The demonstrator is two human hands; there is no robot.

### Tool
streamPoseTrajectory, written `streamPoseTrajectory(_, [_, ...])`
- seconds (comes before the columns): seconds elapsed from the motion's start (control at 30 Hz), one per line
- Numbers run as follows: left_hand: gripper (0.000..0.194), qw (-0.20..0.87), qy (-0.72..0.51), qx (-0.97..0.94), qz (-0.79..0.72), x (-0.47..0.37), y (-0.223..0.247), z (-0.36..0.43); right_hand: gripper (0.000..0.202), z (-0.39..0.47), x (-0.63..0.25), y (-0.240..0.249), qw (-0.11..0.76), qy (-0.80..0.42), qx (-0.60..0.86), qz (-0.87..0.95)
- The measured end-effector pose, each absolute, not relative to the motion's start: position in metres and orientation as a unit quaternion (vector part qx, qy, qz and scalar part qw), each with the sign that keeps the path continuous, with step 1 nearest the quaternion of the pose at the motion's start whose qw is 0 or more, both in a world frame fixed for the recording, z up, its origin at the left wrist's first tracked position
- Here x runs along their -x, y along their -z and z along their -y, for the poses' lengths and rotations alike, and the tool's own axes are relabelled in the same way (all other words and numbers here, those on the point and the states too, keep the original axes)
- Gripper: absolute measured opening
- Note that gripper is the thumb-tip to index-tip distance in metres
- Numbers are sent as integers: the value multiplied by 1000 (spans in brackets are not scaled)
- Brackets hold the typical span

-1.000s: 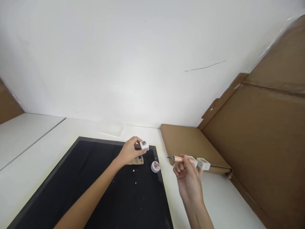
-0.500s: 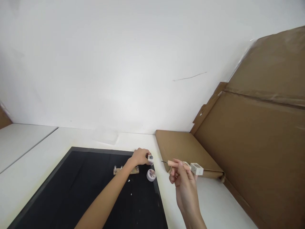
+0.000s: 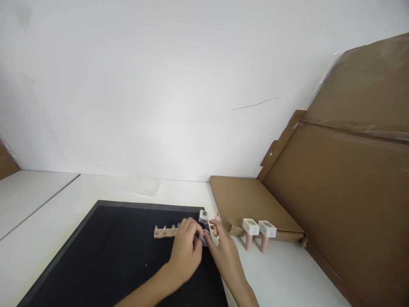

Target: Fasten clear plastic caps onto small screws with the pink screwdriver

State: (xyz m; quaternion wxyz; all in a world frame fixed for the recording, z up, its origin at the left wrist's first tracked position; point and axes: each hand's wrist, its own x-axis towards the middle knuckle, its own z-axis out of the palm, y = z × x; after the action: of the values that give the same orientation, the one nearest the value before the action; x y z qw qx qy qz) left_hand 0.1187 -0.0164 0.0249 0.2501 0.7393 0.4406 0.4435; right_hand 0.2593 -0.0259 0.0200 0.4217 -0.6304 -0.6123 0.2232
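My left hand (image 3: 187, 247) and my right hand (image 3: 222, 245) meet at the right edge of the black mat (image 3: 124, 251), both with curled fingers on the small round white container (image 3: 204, 239), which they partly cover. Just behind them a small white square block (image 3: 203, 216) with a dark top stands at the mat's corner. Left of my left hand lies a wooden strip (image 3: 164, 233) with several clear pegs; its right end is hidden behind the hand. A pink handle (image 3: 217, 218) with a dark tip shows partly behind my right fingers.
Two white blocks on pink handles, one (image 3: 251, 227) beside the other (image 3: 267, 229), stand at the right, before a flat cardboard box (image 3: 249, 198). A large cardboard panel (image 3: 345, 183) rises at far right. A translucent tray (image 3: 143, 186) lies behind the mat on the white table (image 3: 79, 194).
My left hand has left the small white block and come to the round container. My right hand has let go of the pink-handled tool and moved left to the container too.
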Motion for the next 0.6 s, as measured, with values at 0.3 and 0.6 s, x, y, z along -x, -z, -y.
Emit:
streamPoseTrajectory(0.3, [36,284,-484,-721,-406,-114,23,49,23,23,-243,-12,377,-169,631,657])
streamPoseTrajectory(0.6, [38,298,-548,-617,-480,-103,27,38,26,37,-214,-45,464,-223,618,594])
